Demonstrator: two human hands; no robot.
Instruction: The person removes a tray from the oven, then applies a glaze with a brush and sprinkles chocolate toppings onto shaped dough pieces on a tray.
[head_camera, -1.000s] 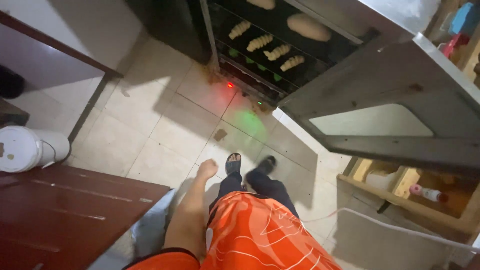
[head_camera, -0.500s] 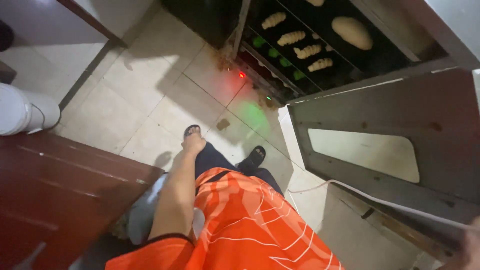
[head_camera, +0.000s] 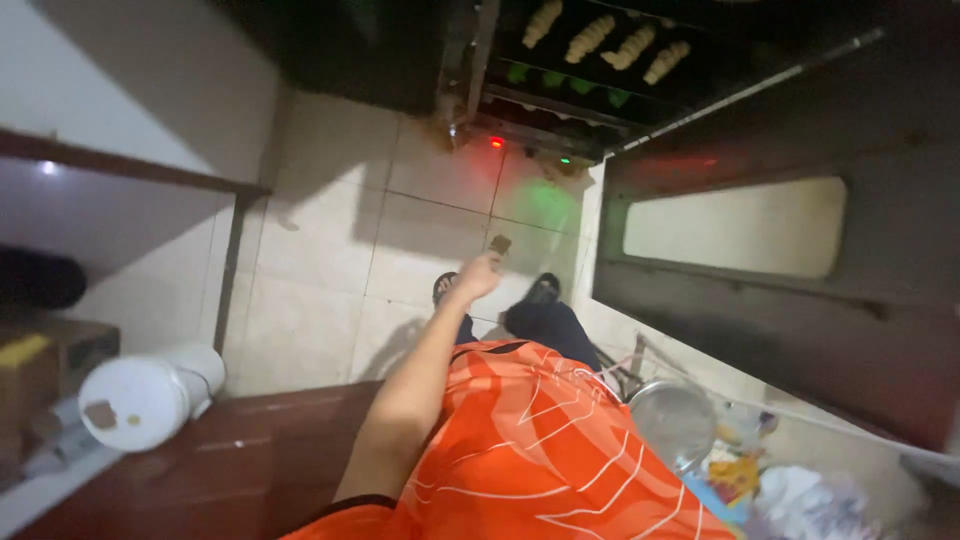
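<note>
White jug (head_camera: 148, 400) on dark wood table (head_camera: 240, 460), well left of and below fingers. Left hand (head_camera: 478, 277) hangs empty over tiled floor (head_camera: 330, 270), fingers loosely curled together. Small brown scrap (head_camera: 501, 243) on floor just above fingertips. Open oven door (head_camera: 780, 260) right, dough rolls (head_camera: 610, 40) above. Right hand unseen.

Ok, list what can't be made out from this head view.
- Right hand: not in the head view at all.
- Left hand: blurred; whether its fingers are curled or open is unclear.
- Oven trays: cut off by the top edge; only some dough pieces show.
- Clutter beside the metal bowl: blurred, unidentifiable.
</note>
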